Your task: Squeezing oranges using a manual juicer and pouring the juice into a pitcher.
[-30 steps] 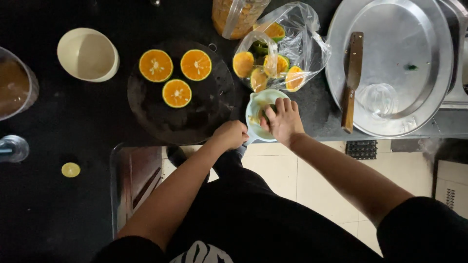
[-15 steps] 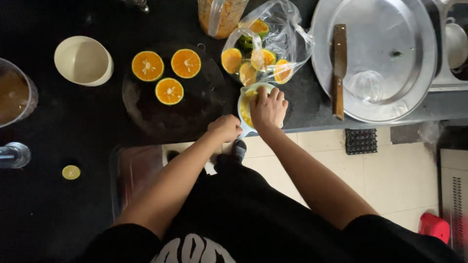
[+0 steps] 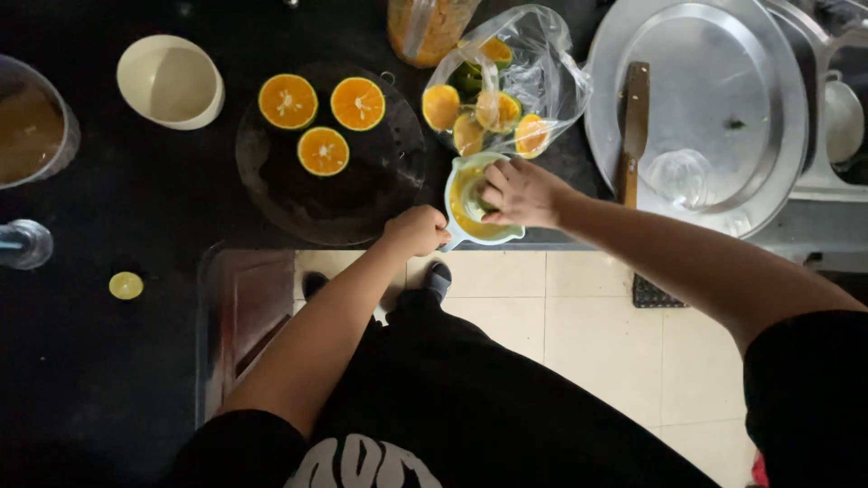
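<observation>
While the right hand (image 3: 517,192) presses down with curled fingers on a fruit half set in the pale green citrus juicer (image 3: 477,211) — the fruit itself is mostly hidden under the palm — the left hand (image 3: 416,230) closes in a fist on the juicer's handle at its lower left side. That juicer sits just above the middle of the frame, at the near edge of the black counter (image 3: 108,181), with yellow juice showing in its bowl. Just above it lies a clear plastic bag (image 3: 533,72) holding more cut orange pieces. To the left, a dark round board (image 3: 330,194) carries three orange halves (image 3: 322,108), cut faces up. A cream bowl (image 3: 172,81) stands in the upper left — beside it, at the left edge, a container of brown liquid (image 3: 32,131). In the upper right, a large round metal tray (image 3: 705,108) bears a wooden-handled knife (image 3: 635,122) and a clear glass (image 3: 680,176). A small lime slice (image 3: 126,286) lies alone at the lower left of the counter.
</observation>
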